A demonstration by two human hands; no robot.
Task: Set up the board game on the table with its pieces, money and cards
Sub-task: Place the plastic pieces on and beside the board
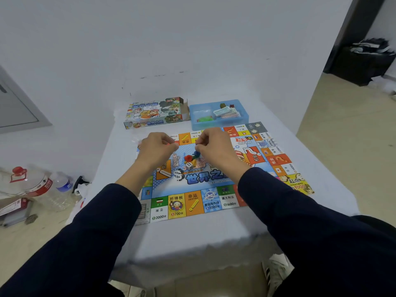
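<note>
Plastic pawns, small red, blue and yellow point(191, 157), lie beside a white die point(189, 166) mid-board point(194, 203); light, rollable, best pinched singly. Both hands, left point(158, 148) and right point(215, 144), hover with fingers curled; what they grip is unclear

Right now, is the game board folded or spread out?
Spread out. The board lies flat on the table, squares visible along its near and right edges, with a die and coloured pieces on its middle.
</note>
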